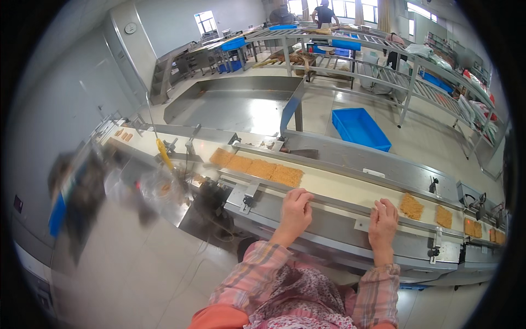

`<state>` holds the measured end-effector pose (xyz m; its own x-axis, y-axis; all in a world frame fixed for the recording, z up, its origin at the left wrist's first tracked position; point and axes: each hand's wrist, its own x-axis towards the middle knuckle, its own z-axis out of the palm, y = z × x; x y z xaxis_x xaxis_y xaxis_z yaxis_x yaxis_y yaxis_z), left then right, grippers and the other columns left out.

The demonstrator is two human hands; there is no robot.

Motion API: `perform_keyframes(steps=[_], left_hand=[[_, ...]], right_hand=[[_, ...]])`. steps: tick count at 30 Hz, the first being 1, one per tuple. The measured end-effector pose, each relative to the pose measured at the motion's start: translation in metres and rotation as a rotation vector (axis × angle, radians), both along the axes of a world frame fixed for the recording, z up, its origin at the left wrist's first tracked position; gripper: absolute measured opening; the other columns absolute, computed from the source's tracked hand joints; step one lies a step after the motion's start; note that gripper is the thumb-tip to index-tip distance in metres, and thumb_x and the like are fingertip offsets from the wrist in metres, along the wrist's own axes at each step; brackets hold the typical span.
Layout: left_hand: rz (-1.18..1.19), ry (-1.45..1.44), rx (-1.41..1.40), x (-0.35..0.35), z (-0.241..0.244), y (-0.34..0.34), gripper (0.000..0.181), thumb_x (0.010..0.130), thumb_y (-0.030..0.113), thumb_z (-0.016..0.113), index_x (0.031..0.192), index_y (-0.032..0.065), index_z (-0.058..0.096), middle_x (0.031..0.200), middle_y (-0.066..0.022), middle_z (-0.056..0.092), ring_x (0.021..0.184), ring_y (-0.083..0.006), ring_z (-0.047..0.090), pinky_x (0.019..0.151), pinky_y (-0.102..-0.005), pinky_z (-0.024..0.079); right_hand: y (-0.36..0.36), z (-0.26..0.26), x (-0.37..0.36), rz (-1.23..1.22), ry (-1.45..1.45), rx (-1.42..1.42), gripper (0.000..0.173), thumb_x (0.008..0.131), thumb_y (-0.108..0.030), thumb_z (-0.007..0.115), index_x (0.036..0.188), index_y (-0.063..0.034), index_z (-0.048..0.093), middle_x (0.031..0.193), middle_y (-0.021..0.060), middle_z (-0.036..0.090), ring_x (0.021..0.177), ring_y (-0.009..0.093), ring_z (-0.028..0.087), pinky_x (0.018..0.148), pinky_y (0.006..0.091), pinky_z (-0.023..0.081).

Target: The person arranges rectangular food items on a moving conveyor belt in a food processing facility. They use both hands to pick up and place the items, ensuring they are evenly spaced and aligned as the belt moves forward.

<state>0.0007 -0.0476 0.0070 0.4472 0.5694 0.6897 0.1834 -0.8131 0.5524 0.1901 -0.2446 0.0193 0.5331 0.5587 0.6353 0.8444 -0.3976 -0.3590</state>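
My left hand (pixel 296 210) is at the near guide rail of a cream conveyor belt (pixel 343 183), its fingers loosely bent and no object visible in them. Just beyond it lies a row of golden, grainy food slabs (pixel 263 168), set nearly edge to edge on the belt. Farther right, my right hand (pixel 383 226) is also by the near rail, fingers curled with nothing seen in them. A separate slab (pixel 411 206) lies to its right, followed by a smaller piece (pixel 444 216). Whether either hand presses on the rail is hard to tell.
Beyond the belt stand a steel trough (pixel 230 103) and a blue crate (pixel 361 129) on the floor. A scraper blade (pixel 302 153) lies along the far rail. At left hangs a yellow-handled tool (pixel 164 154). A blurred person is at far left; others are in the back.
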Motion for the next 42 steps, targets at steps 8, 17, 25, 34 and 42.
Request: perform_keyframes(steps=[8, 17, 25, 34, 42], left_hand=[[-0.019, 0.002, -0.003, 0.0, 0.001, 0.002, 0.024, 0.074, -0.005, 0.065, 0.096, 0.0064, 0.067, 0.105, -0.0109, 0.063, 0.102, -0.034, 0.058, 0.089, -0.0439, 0.049], [-0.043, 0.046, -0.025, 0.001, -0.001, 0.004, 0.024, 0.074, -0.006, 0.065, 0.095, 0.006, 0.068, 0.105, -0.0103, 0.063, 0.104, -0.0336, 0.058, 0.089, -0.0425, 0.05], [-0.036, 0.056, -0.052, -0.001, 0.002, 0.001, 0.023, 0.075, -0.006, 0.065, 0.095, 0.005, 0.068, 0.105, -0.01, 0.063, 0.105, -0.0329, 0.057, 0.088, -0.0421, 0.05], [-0.021, 0.065, 0.004, -0.005, -0.001, 0.006, 0.023, 0.075, -0.006, 0.064, 0.096, 0.004, 0.067, 0.105, -0.0121, 0.064, 0.104, -0.0341, 0.058, 0.088, -0.0433, 0.05], [-0.018, 0.005, 0.007, 0.001, 0.002, 0.0, 0.023, 0.075, -0.005, 0.065, 0.095, 0.005, 0.066, 0.104, -0.0114, 0.063, 0.102, -0.0336, 0.059, 0.087, -0.0428, 0.05]], right_hand=[[0.001, 0.003, 0.0, 0.062, 0.003, 0.114, 0.024, 0.089, -0.011, 0.063, 0.112, -0.0065, 0.068, 0.115, 0.0121, 0.064, 0.108, 0.034, 0.059, 0.094, 0.0452, 0.047], [0.016, 0.013, -0.013, 0.172, -0.18, -0.051, 0.035, 0.087, -0.022, 0.068, 0.118, -0.006, 0.066, 0.121, 0.0118, 0.063, 0.113, 0.029, 0.059, 0.102, 0.0479, 0.039], [0.024, 0.003, -0.012, 0.014, -0.16, -0.175, 0.042, 0.091, -0.03, 0.064, 0.122, -0.0019, 0.064, 0.126, 0.0139, 0.061, 0.12, 0.03, 0.055, 0.106, 0.0499, 0.033], [0.028, -0.004, -0.008, -0.093, -0.097, -0.202, 0.042, 0.093, -0.033, 0.061, 0.125, -0.0063, 0.064, 0.132, 0.0132, 0.06, 0.127, 0.031, 0.051, 0.111, 0.0519, 0.031], [0.016, -0.008, -0.001, -0.039, -0.104, -0.121, 0.032, 0.094, -0.025, 0.06, 0.119, -0.0049, 0.065, 0.13, 0.0132, 0.06, 0.125, 0.031, 0.052, 0.108, 0.0472, 0.034]])
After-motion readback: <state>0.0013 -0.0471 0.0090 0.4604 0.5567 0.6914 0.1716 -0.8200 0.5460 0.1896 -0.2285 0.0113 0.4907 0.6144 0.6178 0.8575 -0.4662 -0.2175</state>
